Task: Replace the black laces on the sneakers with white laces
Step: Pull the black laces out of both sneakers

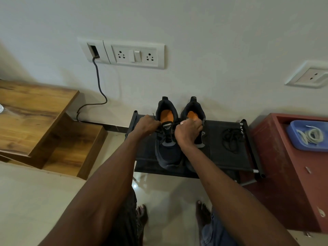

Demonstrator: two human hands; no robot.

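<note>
Sneakers sit side by side on the top shelf of a black shoe rack (pixel 229 167) against the wall, heels toward the wall, toes toward the person. The left sneaker (pixel 167 153) lies near the middle of the shelf; the right sneaker (pixel 194 112) is just beside it, partly hidden behind the right forearm. Both show orange insoles.

The left hand (pixel 146 126) has its fingers curled tight, pinching one end of the black lace (pixel 167 124) at the top eyelets of the left sneaker. The right hand (pixel 188 132) is likewise closed, fingers clamped on the other end of that lace, which runs taut between the two fists across the tongue.

A loose black lace (pixel 231 139) lies coiled near the right edge of the shelf, apart from the shoes. To the right of the rack stands a red cabinet (pixel 276 166); on its top rests a blue tray (pixel 292 135) holding the coiled white laces (pixel 311 134).

A wooden unit (pixel 35 118) stands to the left of the rack.
</note>
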